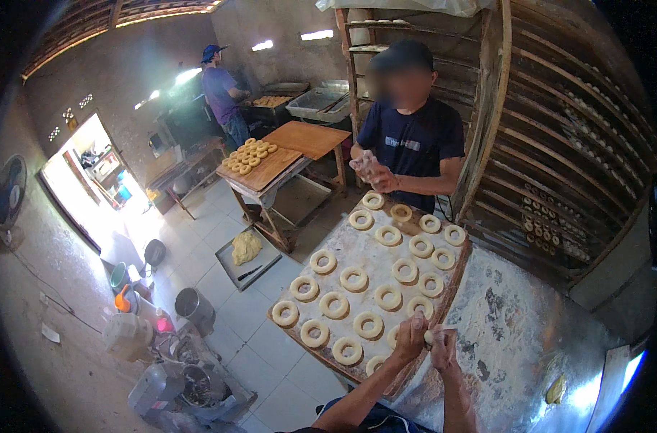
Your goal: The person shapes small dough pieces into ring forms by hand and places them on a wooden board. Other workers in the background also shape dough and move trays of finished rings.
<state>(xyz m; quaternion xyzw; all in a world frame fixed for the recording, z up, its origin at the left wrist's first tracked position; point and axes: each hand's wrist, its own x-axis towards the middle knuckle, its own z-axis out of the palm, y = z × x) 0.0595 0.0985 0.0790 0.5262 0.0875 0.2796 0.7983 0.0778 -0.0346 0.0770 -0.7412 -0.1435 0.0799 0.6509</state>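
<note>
My left hand and my right hand are pressed together around a small piece of pale dough, just over the near right edge of a floured wooden board. Several raw dough rings lie in rows on that board. Across the board a person in a dark shirt works another lump of dough between both hands.
The board rests on a flour-dusted metal table. A tall wooden rack with shelves of rings stands at right. A second table holds more rings; a tray with dough lies on the floor. Another person stands at the back.
</note>
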